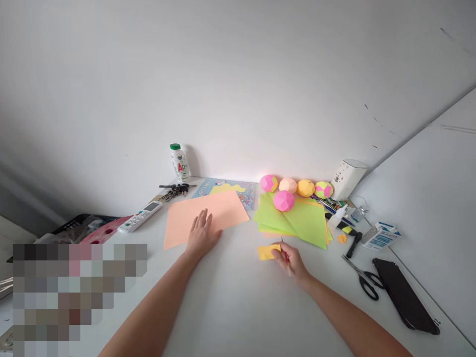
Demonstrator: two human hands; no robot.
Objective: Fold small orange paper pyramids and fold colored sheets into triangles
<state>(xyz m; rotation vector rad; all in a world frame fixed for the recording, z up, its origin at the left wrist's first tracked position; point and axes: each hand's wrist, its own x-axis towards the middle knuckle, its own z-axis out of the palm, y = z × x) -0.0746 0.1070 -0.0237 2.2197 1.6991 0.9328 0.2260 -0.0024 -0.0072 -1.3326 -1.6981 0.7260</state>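
Thin paper under one palm, a small slip and a slim tool in the other grip

The peach sheet [178, 223] lies on the left of the surface [238, 307], its far part over a blue printed sheet [250, 196]. The left hand [203, 235] is open, palm down on its near edge, fingers spread loosely. The right hand [292, 260] is closed, pinching a small yellow piece [266, 252] together with a slim red tool [286, 256], perhaps a pen or pencil; its exact kind is too small to tell.

The peach sheet should be very light and limp, quick to slide or curl at a corner and easily creased. A flat palm suits it for steadying; for lifting, a soft pinch at a free edge or corner, with the other hand supporting the opposite side, would keep it from buckling. The yellow piece looks equally light and bendable, best taken by one end between thumb and fingertip with little pressure. The red tool is likely stiff and light, and could roll if put down; its shaft is the place to hold.

Right of centre, the pink faceted ball [283, 201] sits on green sheets [312, 223]. It is probably light and easily dented, better cupped around its sides than squeezed. Black-handled scissors [368, 285] lie at the right, rigid and best taken by the loops.
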